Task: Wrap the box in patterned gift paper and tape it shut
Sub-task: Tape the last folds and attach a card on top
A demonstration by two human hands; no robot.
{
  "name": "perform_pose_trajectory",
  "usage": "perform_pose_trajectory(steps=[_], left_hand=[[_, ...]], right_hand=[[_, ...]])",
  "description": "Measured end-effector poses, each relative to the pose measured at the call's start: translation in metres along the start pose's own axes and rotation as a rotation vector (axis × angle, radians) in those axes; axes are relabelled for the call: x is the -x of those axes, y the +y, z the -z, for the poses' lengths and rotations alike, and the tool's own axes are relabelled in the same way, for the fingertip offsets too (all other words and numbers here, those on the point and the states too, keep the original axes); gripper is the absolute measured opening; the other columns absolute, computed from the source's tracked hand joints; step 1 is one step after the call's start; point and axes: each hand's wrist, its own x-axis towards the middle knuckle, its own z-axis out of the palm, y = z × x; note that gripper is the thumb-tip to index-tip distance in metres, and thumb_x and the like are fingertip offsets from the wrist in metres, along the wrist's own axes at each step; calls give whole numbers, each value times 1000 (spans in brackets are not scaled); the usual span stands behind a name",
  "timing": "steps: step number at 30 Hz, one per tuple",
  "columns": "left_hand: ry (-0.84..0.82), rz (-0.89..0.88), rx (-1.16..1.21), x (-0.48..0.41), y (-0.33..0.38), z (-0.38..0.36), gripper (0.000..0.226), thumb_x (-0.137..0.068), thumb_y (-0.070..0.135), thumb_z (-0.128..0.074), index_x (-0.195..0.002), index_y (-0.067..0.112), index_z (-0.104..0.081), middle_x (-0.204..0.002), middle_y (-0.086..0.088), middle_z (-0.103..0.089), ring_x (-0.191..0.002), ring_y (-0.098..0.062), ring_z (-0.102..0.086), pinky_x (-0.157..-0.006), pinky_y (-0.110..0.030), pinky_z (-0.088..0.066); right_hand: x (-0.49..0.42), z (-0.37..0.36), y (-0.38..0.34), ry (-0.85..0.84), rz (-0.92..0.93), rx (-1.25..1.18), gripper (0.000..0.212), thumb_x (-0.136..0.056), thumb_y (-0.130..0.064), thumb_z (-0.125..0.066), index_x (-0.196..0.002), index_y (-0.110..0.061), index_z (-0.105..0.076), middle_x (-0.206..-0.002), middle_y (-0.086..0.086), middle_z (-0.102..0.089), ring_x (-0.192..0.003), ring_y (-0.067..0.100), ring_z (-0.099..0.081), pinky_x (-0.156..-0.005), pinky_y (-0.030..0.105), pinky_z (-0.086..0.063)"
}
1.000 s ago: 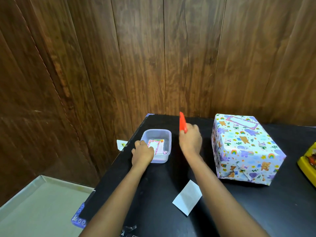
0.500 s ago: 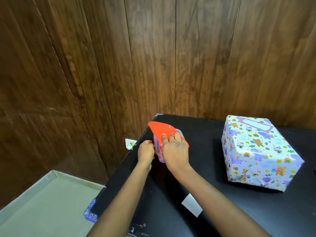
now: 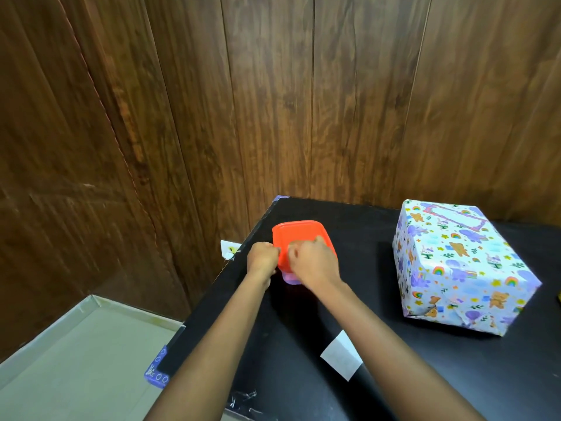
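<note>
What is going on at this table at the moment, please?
A person is closing a small container near the left edge of the table: the left hand grips its side while the right hand holds the orange lid down on top. The wrapped box stands to the right. A white paper scrap lies nearer the camera.

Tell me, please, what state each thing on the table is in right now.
Gift box: wrapped in patterned paper, standing on the table.
Lid: on the tub, covering it.
Tub: covered, mostly hidden.
Left hand: grips the tub's left side.
Right hand: fingers curled on the lid's near edge.
Paper scrap: lying flat, untouched.
</note>
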Motion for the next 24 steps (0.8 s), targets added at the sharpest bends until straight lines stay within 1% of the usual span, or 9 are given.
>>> perform_pose_trajectory(steps=[2,4,7,10,13,15,18,21,24], left_hand=[[1,0,-14,-3,-1,-1,22,-89,11,-52,-68,13,-56,-70,-6,-53,-64,-20,-48,-52,-25,-38],[13,11,-37,-5,-2,-3,20,-92,14,-49,-74,13,-57,-78,-8,-56,-68,-21,-50,-56,-28,-41],[48,56,-48,-4,-1,-10,17,-92,14,-47,-82,8,-59,-90,-13,-60,-71,-25,-53,-61,-31,-41],[143,39,-312,9,5,-19,24,-93,12,-42,-106,1,-60,-112,-14,-56,-100,-33,-58,-71,-34,-40],[188,-29,-364,19,1,-25,35,-99,19,-35,-126,2,-47,-131,-15,-41,-117,-32,-46,-89,-38,-39],[162,-70,-215,19,-7,-26,36,-100,28,-36,-128,7,-43,-132,-12,-35,-116,-30,-45,-93,-39,-40],[104,-207,104,19,-13,-28,33,-96,37,-45,-123,18,-42,-125,-5,-47,-102,-19,-53,-86,-37,-48],[103,-322,180,21,-8,-27,35,-93,42,-51,-121,23,-46,-113,1,-60,-100,-15,-59,-88,-40,-51],[82,-417,217,24,-3,-25,36,-87,40,-60,-117,23,-50,-109,5,-61,-97,-9,-59,-80,-26,-51]], right_hand=[[-14,5,20,105,-256,-56,36,-98,-27,-35,-118,-9,-58,-119,12,-58,-117,28,-45,-91,37,-40],[-27,0,43,-27,-512,-297,41,-99,-35,-35,-123,-8,-54,-123,13,-55,-116,29,-47,-93,39,-42],[-30,-18,58,-253,-687,-868,38,-99,-40,-38,-106,-7,-54,-90,9,-54,-79,22,-52,-60,32,-47],[-30,-25,55,-197,-688,-867,36,-99,-40,-39,-102,-7,-54,-93,10,-53,-80,24,-52,-52,31,-47],[-25,-25,55,-155,-645,-759,45,-99,-43,-36,-108,-4,-58,-103,11,-58,-88,26,-56,-76,39,-54],[-22,-29,58,-145,-624,-787,48,-98,-45,-36,-109,-3,-58,-104,10,-60,-95,26,-57,-91,44,-50],[-19,-28,59,-124,-588,-950,53,-96,-51,-35,-115,-6,-57,-105,7,-61,-98,24,-58,-91,41,-48],[-31,-10,60,-128,-613,-1280,61,-92,-65,-26,-111,-15,-57,-105,8,-66,-98,24,-63,-86,39,-52],[-49,1,60,-113,-623,-1432,67,-88,-71,-24,-104,-17,-60,-100,10,-68,-96,28,-64,-90,45,-51]])
